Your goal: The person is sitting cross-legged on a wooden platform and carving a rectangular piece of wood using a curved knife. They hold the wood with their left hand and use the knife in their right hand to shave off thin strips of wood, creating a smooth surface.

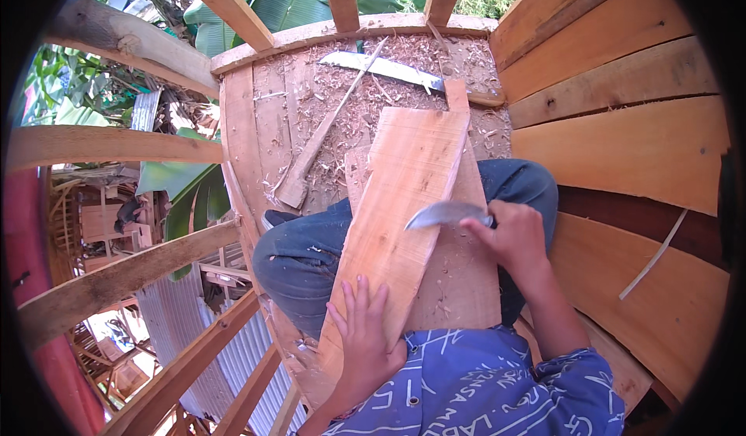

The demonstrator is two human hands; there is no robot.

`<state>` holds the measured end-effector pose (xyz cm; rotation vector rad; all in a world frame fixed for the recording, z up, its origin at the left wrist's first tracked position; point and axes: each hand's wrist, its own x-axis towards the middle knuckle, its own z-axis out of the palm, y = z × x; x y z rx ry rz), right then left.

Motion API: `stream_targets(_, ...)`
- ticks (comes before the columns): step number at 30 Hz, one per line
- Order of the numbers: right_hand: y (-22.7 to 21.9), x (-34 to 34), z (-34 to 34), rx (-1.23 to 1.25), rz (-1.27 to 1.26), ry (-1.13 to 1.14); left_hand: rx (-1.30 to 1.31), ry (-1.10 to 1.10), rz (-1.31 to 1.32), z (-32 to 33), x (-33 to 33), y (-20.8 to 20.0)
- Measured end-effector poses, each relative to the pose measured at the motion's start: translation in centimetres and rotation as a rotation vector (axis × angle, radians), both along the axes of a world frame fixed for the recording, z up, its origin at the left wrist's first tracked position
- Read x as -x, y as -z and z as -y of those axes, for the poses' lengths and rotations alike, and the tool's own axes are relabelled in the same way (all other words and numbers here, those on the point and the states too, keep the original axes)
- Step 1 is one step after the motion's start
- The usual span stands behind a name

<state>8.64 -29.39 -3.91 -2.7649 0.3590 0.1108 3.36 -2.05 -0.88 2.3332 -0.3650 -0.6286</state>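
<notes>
A wide, light-brown wooden board (412,179) lies slanted across my lap, its near end by my left side. My left hand (361,315) rests on the board's near part with fingers stretched out flat. In my right hand (509,238) is a curved knife (447,214), gripped by its handle. The blade points left and lies over the board's right edge; whether it touches the wood I cannot tell. Under the board is a second, darker plank (458,288) across my legs.
A machete (381,69) and a long tapered wood stick (311,156) lie ahead on the plank floor among shavings (311,71). A board wall (622,152) rises at the right. Open slats (124,144) edge the left, with a drop and corrugated roofing (233,374) below.
</notes>
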Motion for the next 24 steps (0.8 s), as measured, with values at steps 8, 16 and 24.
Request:
stream_targets(8,-0.9,-1.8,1.0,0.133,0.011,0.078,0.018,-0.009,0.002,-0.3,-0.1,0.4)
stream_targets(16,-4.0,-2.3,4.1,0.024,-0.020,0.255,0.121,-0.051,-0.001,-1.3,0.2,0.8)
stream_targets(24,-0.7,0.2,-0.5,0.042,-0.032,-0.071,0.021,0.011,0.011,-0.6,-0.1,0.7)
